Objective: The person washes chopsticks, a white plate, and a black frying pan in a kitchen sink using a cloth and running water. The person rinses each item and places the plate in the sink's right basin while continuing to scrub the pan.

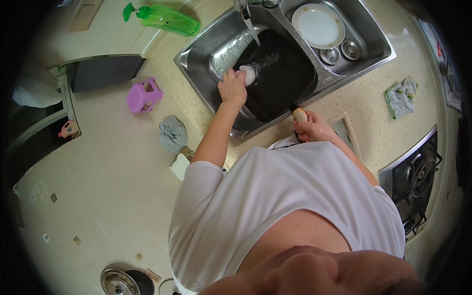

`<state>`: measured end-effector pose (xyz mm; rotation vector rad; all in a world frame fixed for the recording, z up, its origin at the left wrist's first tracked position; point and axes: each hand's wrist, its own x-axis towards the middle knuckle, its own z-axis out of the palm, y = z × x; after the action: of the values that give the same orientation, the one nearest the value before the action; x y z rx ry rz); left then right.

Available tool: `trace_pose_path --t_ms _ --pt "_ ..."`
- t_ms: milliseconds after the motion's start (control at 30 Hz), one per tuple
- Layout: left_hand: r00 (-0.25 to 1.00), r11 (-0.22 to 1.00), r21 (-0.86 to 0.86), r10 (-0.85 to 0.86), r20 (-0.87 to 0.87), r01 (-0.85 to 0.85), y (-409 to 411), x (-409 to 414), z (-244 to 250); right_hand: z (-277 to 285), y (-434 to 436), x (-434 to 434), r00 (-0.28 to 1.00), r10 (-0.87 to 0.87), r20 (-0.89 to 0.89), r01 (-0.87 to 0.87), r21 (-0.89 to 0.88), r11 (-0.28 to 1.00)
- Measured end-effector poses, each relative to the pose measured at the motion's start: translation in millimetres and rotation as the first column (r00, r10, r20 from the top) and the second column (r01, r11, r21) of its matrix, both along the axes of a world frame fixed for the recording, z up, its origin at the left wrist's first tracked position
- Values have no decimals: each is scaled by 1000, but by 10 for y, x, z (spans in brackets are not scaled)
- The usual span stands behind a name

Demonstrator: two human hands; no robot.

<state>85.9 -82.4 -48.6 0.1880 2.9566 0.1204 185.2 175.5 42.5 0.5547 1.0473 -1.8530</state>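
Note:
A dark square pan lies in the larger basin of the steel sink, with water running into it from the faucet. My left hand grips a white-and-pink cloth or sponge against the pan's left part. My right hand is closed around the pan's handle, which has a light wooden-looking section, at the sink's near edge. Some water and ripples show on the pan's dark surface. My left fingertips are partly hidden by the cloth or sponge.
The smaller basin holds a white plate and two metal strainers. A green pump bottle lies left of the faucet. Folded cloth rests on the right counter near the gas stove. Left are a gray cloth and purple stool.

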Motion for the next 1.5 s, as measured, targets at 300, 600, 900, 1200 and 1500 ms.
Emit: trace_pose_path --t_ms 300,600,900,1200,1500 --pt "976 877 480 -132 173 33 345 596 -217 -51 -46 -107 980 78 -186 -49 155 987" --pt "706 -441 572 -244 665 -691 338 550 405 -3 -105 -391 758 524 -388 -137 691 710" --pt "888 -556 818 290 356 -146 -73 746 705 66 -164 -618 420 877 -231 25 969 244" --pt "891 745 667 312 -330 -14 372 713 148 -383 -194 -734 842 500 -204 -363 472 803" --pt "890 631 732 139 -435 259 636 344 161 -248 -328 -525 916 389 -94 -347 297 889"
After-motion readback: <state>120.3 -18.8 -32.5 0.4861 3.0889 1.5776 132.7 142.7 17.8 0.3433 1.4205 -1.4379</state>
